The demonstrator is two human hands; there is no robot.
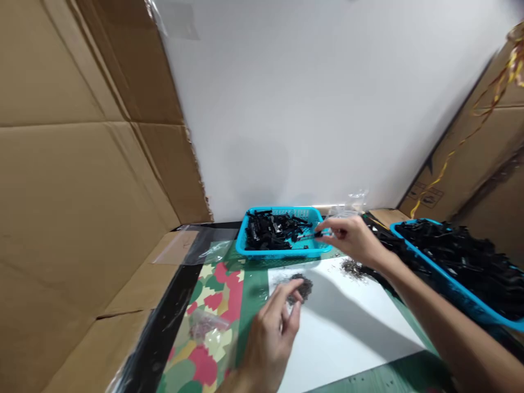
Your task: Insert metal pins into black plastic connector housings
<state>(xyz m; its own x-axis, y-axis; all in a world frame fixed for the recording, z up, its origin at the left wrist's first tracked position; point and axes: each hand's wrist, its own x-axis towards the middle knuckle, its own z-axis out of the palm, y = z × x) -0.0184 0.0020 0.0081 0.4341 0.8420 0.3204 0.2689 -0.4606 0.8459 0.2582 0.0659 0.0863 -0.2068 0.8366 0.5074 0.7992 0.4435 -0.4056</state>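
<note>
My right hand point(347, 237) pinches a small black part point(318, 234) over the right end of a blue basket point(282, 254). Many black pieces point(270, 229) lie in that basket, mostly to its left. My left hand point(274, 333) is over the left edge of a white sheet point(339, 316), its thumb and index finger apart beside a pile of tiny dark metal bits point(302, 289). Nothing shows between those fingers. Another small metal pile point(352, 267) rests on the sheet below my right wrist.
A second blue basket point(454, 284) heaped with black pieces stands at the right. Clear plastic bags point(207, 327) lie on the patterned mat at the left. Cardboard walls point(82, 191) and a white panel point(286, 109) enclose the table.
</note>
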